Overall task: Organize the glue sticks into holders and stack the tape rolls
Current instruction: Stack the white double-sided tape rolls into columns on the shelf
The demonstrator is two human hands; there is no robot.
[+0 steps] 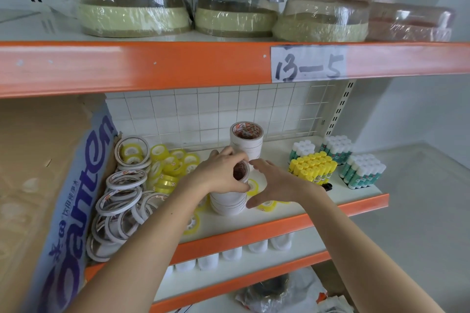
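Left hand (pixel 221 173) pinching a white tape roll (pixel 241 171), tilted on edge, just above a short stack of white rolls (pixel 229 202) near the front of the shelf (pixel 330 207). Right hand (pixel 274 183) just beside it, grip spread and holding nothing. Best done by tipping the roll flat first, then lowering it square onto the stack, with the spread hand steadying the side so nothing slides. Worth minding the small yellow rolls (pixel 253 185) touching the stack's base. Taller white stack (pixel 246 141) standing behind; loose rolls (pixel 122 195) heaped at left. Glue sticks (pixel 314 166) packed upright at right, well apart.
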